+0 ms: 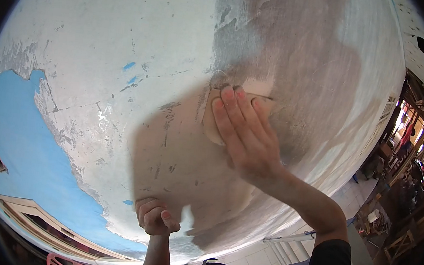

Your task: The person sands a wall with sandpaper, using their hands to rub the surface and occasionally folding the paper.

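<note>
My right hand point(247, 135) lies against the wall with its fingers stretched out and pressed down on a tan sheet point(213, 127) that looks like sandpaper. Part of the sheet shows to the left of the fingers; the rest is under the hand. Lower and to the left, my left hand point(156, 217) is closed in a fist at the wall, thumb across the front, and nothing sticks out of it. The wall point(129, 39) is whitish and patchy, with a greyer area point(300, 49) to the right. A shadow falls around both hands.
Blue paint point(36, 127) with a ragged edge covers the wall's left part, above a framed opening point(52, 227). A metal ladder point(287, 250) stands below at right, beside my body. A pink plastic chair point(67, 263) is at the bottom left. Cluttered timber and a white bucket point(373, 216) lie far right.
</note>
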`<move>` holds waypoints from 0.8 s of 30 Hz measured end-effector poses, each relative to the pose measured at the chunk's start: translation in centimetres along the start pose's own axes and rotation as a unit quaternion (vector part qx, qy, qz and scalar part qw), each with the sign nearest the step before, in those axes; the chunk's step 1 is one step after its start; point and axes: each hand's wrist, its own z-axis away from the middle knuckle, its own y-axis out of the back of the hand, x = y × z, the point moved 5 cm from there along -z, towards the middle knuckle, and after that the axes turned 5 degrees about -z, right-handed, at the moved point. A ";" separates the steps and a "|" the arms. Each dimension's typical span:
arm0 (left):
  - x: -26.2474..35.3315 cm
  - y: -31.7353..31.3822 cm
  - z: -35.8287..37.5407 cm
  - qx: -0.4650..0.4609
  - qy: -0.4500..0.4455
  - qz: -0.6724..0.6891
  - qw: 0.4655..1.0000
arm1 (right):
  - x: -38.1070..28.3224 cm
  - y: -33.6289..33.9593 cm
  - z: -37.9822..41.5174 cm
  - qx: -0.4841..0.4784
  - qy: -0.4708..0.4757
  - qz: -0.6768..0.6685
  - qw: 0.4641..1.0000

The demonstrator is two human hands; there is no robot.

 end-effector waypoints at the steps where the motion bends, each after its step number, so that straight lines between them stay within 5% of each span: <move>1: 0.0 0.0 -0.1 -0.001 0.000 0.001 1.000 | 1.1 0.5 -0.7 -0.006 0.004 -0.011 1.000; 5: 0.1 -0.2 -0.3 -0.004 0.003 -0.001 1.000 | 4.8 2.2 -4.7 0.093 -0.078 -0.005 0.993; 11: 0.0 0.0 -0.2 -0.003 0.003 0.001 1.000 | 0.9 -0.8 1.2 -0.038 0.017 0.002 0.999; 17: -0.2 0.0 0.2 -0.002 0.000 0.004 1.000 | 4.5 1.6 -2.3 0.040 -0.100 -0.008 0.994; 23: 0.0 0.0 -0.2 0.003 -0.001 0.006 1.000 | 2.6 0.1 1.4 -0.054 0.035 -0.004 0.998; 24: -0.1 -0.1 -0.2 0.004 -0.001 0.006 1.000 | 3.5 0.6 0.6 -0.044 -0.001 0.005 0.999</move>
